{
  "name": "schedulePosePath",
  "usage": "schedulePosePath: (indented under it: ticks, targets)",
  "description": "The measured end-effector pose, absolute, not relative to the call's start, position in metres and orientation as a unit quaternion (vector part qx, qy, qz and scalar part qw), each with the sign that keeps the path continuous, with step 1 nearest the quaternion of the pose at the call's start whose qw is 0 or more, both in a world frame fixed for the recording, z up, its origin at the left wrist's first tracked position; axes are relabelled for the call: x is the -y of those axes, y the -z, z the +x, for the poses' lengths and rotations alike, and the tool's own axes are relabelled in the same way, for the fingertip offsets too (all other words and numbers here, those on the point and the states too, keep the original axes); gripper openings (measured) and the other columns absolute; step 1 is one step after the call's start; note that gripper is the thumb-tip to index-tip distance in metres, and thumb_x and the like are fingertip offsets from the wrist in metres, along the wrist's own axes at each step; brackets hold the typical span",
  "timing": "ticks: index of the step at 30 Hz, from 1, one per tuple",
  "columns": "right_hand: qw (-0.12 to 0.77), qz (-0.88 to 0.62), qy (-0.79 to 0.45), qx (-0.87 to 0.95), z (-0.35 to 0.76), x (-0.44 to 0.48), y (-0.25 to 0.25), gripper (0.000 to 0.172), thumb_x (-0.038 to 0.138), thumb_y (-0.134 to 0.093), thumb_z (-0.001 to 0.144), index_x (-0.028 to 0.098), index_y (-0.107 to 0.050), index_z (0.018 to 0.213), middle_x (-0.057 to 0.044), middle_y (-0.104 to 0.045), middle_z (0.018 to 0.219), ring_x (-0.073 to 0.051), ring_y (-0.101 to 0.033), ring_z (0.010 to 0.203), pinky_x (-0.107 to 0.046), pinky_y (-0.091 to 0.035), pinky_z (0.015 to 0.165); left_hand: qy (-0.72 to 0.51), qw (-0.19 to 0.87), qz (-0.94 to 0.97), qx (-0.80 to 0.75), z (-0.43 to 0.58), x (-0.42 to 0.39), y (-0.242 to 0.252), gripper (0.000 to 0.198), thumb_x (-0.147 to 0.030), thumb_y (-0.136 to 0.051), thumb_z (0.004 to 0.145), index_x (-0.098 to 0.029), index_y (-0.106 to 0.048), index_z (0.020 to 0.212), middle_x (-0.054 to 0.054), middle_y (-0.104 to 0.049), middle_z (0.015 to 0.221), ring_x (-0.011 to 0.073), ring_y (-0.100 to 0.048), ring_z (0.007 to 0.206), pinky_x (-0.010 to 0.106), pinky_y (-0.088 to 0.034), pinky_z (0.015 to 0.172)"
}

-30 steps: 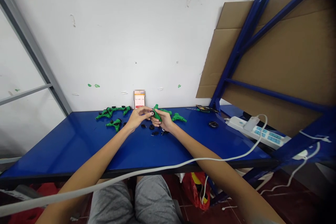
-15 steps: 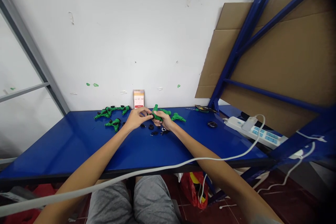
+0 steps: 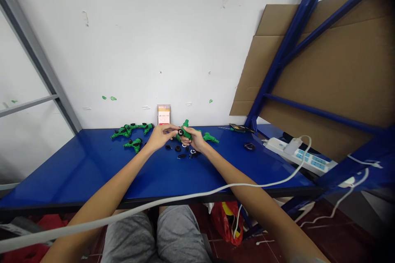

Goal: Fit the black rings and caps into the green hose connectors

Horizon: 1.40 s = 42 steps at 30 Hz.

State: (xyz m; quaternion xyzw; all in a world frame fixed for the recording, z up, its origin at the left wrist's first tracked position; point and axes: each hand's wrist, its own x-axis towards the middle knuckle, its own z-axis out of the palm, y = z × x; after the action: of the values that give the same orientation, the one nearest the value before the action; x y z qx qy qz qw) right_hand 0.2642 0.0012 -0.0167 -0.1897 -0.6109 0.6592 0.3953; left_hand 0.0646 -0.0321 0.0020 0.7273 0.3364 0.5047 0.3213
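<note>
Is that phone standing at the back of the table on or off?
On: the phone's screen glows, showing a row of digits and some red below.

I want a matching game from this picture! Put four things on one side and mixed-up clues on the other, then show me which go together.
Things:
1. Phone
2. Red bag
3. Green fitting
4. Power strip

Clues:
A. Held in the right hand
B. White and blue
C. Standing upright by the white wall
D. Down below the tabletop

Right pairs:
1-C
2-D
3-A
4-B
</note>
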Motion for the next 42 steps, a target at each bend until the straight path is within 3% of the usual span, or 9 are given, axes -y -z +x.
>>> schedulePosePath:
  ticks: [4,7,13,18,22,29,36,42]
  targets:
    - [0.422,-0.179,-0.663,0.592,0.263,-0.004,0.016,0.045,0.062,-0.064,0.091,0.021,-0.053,0.076,0.007,-0.033,0.054,-0.009,-0.017,0.045,-0.024,-0.023,0.044,-0.532,0.161,0.748,-0.363,0.069,0.043,-0.003,0.023,-0.036,-0.068,0.094,-0.022,-0.08,0.107,0.006,-0.077,0.092,0.0196,-0.067,0.076,0.032,-0.055,0.073]
    - [0.451,-0.178,-0.662,0.572,0.263,-0.004,0.014,0.049,0.066,-0.06,0.093,0.022,-0.048,0.073,0.007,-0.031,0.054,-0.01,-0.018,0.046,-0.024,-0.025,0.044,-0.502,0.056,0.785,-0.36,0.074,0.053,-0.001,0.03,-0.033,-0.062,0.098,-0.026,-0.077,0.124,0.005,-0.075,0.093,0.0176,-0.063,0.07,0.031,-0.053,0.076]
    - [0.463,-0.16,-0.684,0.54,0.266,-0.004,0.012,0.05,0.064,-0.054,0.098,0.022,-0.047,0.072,0.006,-0.031,0.056,-0.01,-0.018,0.046,-0.023,-0.027,0.044,-0.429,0.046,0.822,-0.372,0.082,0.059,0.007,0.057,-0.033,-0.066,0.095,-0.029,-0.058,0.152,0.006,-0.075,0.107,0.019,-0.067,0.073,0.028,-0.052,0.074]
    - [0.451,-0.15,-0.711,0.519,0.267,-0.009,0.018,0.047,0.061,-0.054,0.099,0.021,-0.05,0.074,0.006,-0.034,0.057,-0.009,-0.02,0.044,-0.022,-0.027,0.043,-0.322,0.025,0.862,-0.391,0.077,0.055,0.009,0.079,-0.031,-0.064,0.094,-0.029,-0.034,0.167,0.003,-0.074,0.101,0.0203,-0.069,0.075,0.027,-0.049,0.072]
    - [0.45,-0.154,-0.712,0.517,0.267,-0.01,0.021,0.045,0.057,-0.055,0.1,0.021,-0.048,0.074,0.006,-0.035,0.057,-0.008,-0.02,0.044,-0.022,-0.027,0.042,-0.242,0.022,0.877,-0.415,0.071,0.055,0.001,0.085,-0.027,-0.056,0.097,-0.027,-0.016,0.172,0.001,-0.076,0.101,0.0172,-0.068,0.075,0.027,-0.049,0.074]
    - [0.445,-0.153,-0.712,0.521,0.269,-0.01,0.021,0.045,0.058,-0.054,0.101,0.021,-0.049,0.075,0.006,-0.034,0.057,-0.008,-0.019,0.043,-0.022,-0.027,0.042,-0.231,0.076,0.882,-0.404,0.067,0.053,-0.004,0.086,-0.019,-0.054,0.093,-0.029,-0.018,0.171,-0.001,-0.079,0.098,0.0146,-0.066,0.069,0.026,-0.048,0.072]
    - [0.426,-0.162,-0.718,0.526,0.271,-0.011,0.02,0.048,0.061,-0.049,0.102,0.018,-0.056,0.082,0.007,-0.033,0.056,-0.008,-0.017,0.043,-0.023,-0.026,0.042,-0.27,0.159,0.867,-0.388,0.065,0.05,-0.003,0.082,-0.022,-0.054,0.095,-0.028,-0.023,0.171,-0.002,-0.077,0.091,0.0124,-0.065,0.066,0.024,-0.049,0.07]
    - [0.364,-0.132,-0.731,0.562,0.277,-0.008,0.015,0.045,0.056,-0.042,0.106,0.019,-0.057,0.084,0.008,-0.029,0.053,-0.009,-0.014,0.042,-0.023,-0.025,0.042,-0.274,0.141,0.875,-0.372,0.063,0.053,-0.009,0.084,-0.017,-0.055,0.09,-0.028,-0.029,0.169,-0.002,-0.075,0.089,0.0109,-0.061,0.063,0.023,-0.047,0.069]
